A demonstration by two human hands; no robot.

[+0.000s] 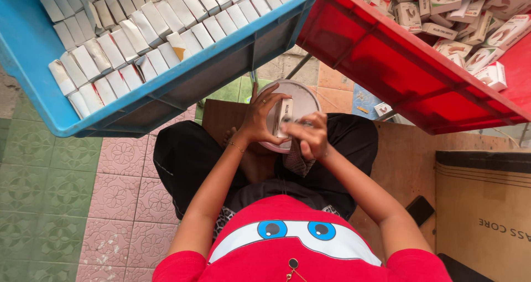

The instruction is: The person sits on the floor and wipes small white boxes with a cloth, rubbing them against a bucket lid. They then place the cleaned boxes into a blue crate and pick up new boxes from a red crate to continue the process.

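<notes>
My left hand [258, 117] and my right hand [311, 134] meet over my lap, both gripping one small white carton [284, 116] held upright. The left fingers wrap its left side and top. The right fingers pinch its lower right edge. A white round bowl [303, 96] sits just behind the carton. Under my right hand hangs a dark patterned cloth [297, 161].
A blue crate [182, 80] packed with rows of white cartons hangs at upper left. A red crate [387, 66] with loose printed cartons is at upper right. A cardboard box [484, 210] stands at right, a black phone [419, 210] beside it. Tiled floor at left.
</notes>
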